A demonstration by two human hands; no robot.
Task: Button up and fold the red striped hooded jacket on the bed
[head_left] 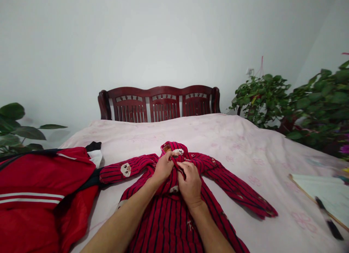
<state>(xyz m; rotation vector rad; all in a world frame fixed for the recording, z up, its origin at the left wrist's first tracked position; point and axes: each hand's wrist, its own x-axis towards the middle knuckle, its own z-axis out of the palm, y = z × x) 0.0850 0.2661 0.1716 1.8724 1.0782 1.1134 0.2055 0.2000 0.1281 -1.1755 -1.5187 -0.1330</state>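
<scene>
Your left hand [163, 168] and right hand [191, 184] are both closed, pinching the front opening of the striped red garment [169, 220] just below its hood [174, 148]. It lies flat on the bed [245, 144], sleeves [234, 187] spread wide. Nothing looks folded yet.

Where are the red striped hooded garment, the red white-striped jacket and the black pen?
red striped hooded garment [166, 220], head view, front panel
red white-striped jacket [40, 180], head view, body panel
black pen [328, 218], head view, barrel
</scene>
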